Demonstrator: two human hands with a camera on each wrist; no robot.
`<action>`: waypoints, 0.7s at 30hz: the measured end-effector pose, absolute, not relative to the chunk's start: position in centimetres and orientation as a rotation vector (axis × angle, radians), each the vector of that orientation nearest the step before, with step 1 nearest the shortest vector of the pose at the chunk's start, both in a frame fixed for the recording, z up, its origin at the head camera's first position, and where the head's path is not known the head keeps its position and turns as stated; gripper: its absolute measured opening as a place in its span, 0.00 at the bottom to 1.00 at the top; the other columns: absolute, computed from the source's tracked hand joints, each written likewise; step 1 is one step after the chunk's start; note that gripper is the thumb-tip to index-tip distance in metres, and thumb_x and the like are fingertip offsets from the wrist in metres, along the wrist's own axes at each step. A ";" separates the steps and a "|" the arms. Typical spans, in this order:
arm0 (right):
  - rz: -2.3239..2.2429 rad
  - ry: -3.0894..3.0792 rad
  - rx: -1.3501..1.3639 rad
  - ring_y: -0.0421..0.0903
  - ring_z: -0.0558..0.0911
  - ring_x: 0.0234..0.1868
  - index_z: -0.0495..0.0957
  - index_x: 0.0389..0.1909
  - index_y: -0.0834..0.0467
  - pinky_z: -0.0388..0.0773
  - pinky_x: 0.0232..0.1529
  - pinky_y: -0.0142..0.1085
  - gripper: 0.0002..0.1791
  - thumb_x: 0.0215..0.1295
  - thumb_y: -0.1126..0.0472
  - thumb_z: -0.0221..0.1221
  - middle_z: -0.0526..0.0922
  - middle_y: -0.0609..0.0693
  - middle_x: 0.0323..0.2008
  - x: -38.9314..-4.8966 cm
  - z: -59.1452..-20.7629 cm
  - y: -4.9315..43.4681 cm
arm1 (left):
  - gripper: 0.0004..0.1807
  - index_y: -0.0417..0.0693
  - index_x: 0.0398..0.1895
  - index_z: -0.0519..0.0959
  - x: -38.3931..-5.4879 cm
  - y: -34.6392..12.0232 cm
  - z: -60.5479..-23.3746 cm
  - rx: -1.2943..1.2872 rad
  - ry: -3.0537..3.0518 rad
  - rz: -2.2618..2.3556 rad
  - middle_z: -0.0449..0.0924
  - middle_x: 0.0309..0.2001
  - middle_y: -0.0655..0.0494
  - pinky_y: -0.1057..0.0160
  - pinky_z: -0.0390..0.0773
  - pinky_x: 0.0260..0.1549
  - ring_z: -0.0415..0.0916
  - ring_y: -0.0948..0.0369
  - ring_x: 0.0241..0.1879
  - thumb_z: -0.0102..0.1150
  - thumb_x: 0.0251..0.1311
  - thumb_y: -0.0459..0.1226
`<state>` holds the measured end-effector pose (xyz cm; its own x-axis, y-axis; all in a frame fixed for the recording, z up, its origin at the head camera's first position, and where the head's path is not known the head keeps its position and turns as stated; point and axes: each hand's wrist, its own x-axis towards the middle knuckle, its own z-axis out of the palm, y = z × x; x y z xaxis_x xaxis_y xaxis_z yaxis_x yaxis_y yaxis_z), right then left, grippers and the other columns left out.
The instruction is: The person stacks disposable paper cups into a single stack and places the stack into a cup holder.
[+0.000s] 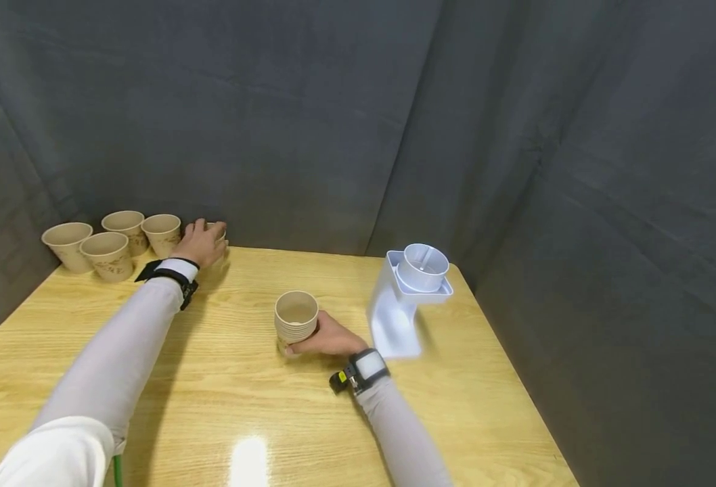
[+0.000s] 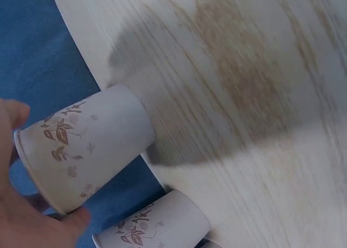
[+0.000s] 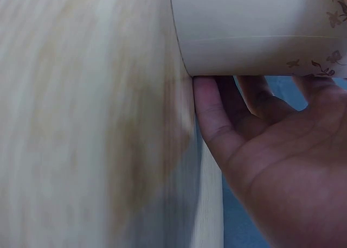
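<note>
At the far edge of the table, my left hand (image 1: 202,245) grips a paper cup by its rim, with fingers and thumb around it. Brown leaf prints decorate this paper cup (image 2: 89,142), which stands upright. Nearer the middle, my right hand (image 1: 330,336) holds an upright stack of nested paper cups (image 1: 296,325) from its right side, low down. Several rims show one under another in the head view. The right wrist view shows the fingers (image 3: 214,109) against the side of the lowest part of the stack, close to the tabletop.
Several more paper cups (image 1: 107,257) stand grouped at the back left, beside my left hand. Right of the stack is a white plastic stand (image 1: 396,328) bearing a round white cylinder (image 1: 421,270). Dark curtains (image 1: 242,122) close off the wooden table (image 1: 260,406) behind and at the sides.
</note>
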<state>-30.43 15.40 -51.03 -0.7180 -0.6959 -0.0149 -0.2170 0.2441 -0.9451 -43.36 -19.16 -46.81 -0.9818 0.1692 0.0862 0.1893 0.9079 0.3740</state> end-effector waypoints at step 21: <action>-1.471 2.100 -0.824 0.40 0.79 0.59 0.71 0.66 0.49 0.72 0.64 0.37 0.39 0.52 0.66 0.74 0.81 0.45 0.57 -30.1 -50.9 15.3 | 0.20 0.38 0.58 0.66 -38.0 -16.8 -47.3 -0.266 -2.913 -0.827 0.54 0.61 0.18 0.28 0.47 0.61 0.44 0.25 0.68 0.45 0.73 0.43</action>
